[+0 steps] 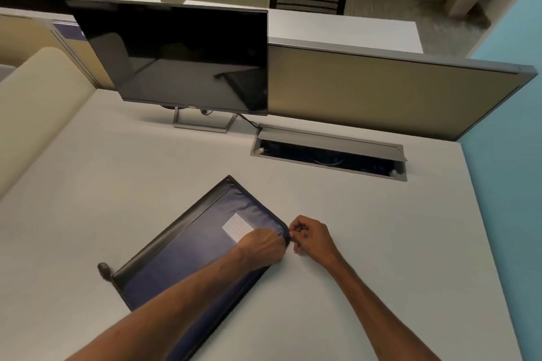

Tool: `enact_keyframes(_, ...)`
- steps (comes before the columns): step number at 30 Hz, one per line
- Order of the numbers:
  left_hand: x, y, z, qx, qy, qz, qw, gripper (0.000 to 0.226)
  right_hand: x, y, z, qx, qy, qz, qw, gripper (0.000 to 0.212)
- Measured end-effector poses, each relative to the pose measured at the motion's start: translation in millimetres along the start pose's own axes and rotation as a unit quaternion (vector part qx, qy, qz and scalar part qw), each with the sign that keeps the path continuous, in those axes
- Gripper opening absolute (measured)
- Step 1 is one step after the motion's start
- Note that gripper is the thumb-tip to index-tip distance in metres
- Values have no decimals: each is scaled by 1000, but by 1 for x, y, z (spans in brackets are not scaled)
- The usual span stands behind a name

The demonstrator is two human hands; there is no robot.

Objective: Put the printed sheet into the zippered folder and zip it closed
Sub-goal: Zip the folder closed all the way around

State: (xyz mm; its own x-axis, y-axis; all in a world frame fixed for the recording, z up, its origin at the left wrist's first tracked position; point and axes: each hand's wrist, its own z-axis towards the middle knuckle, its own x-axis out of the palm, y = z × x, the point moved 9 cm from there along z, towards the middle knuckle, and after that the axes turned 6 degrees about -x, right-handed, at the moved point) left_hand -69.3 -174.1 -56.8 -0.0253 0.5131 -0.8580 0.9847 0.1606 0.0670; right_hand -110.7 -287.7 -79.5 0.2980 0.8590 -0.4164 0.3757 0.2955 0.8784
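Observation:
A dark blue zippered folder [187,261] with black edging lies flat and diagonal on the grey desk [381,228]. A white label [236,226] shows on its cover. My left hand [262,246] rests on the folder's right edge near the far right corner, fingers pressed down on it. My right hand [309,236] is just off that corner, with thumb and fingers pinched on a small zipper pull [290,237]. The printed sheet is not visible. A black strap end [103,269] sticks out at the folder's left corner.
A dark monitor [181,58] on a metal stand stands at the back of the desk. An open cable hatch [328,155] lies behind the folder to the right. A tan partition [381,91] closes off the back edge. A cream chair back [35,102] is at left.

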Motion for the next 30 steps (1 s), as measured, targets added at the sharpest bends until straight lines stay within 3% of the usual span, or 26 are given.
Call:
enact_keyframes(3, 9, -2, -20, -9, -16, 8, 1000, 22, 15, 1, -18, 1, -5, 2, 1000, 7)
enact_keyframes(6, 17, 5, -43, -74, -96, -13, 993, 26, 30, 6, -32, -23, 13, -35, 999, 7)
enact_keyframes(9, 24, 9, -61, -187, -151, -59, 969, 56, 35, 16, -42, -60, 11, -85, 995, 6)
enact_keyframes(11, 35, 14, -64, -267, -136, -119, 947, 84, 35, 20, -45, -72, 17, -105, 992, 4)
enact_keyframes(13, 48, 11, -62, -307, -101, -151, 934, 89, 33, 25, -45, -91, 29, -135, 986, 4)
enact_keyframes(19, 68, -4, -58, -285, -64, -151, 945, 72, 30, 33, -42, -130, 25, -179, 975, 3)
enact_keyframes(24, 71, -3, -61, -269, -62, -134, 952, 69, 29, 39, -28, -127, -24, -103, 986, 2)
enact_keyframes(30, 58, 17, -74, -280, -102, -104, 949, 68, 35, 46, -11, -138, 21, -24, 990, 4)
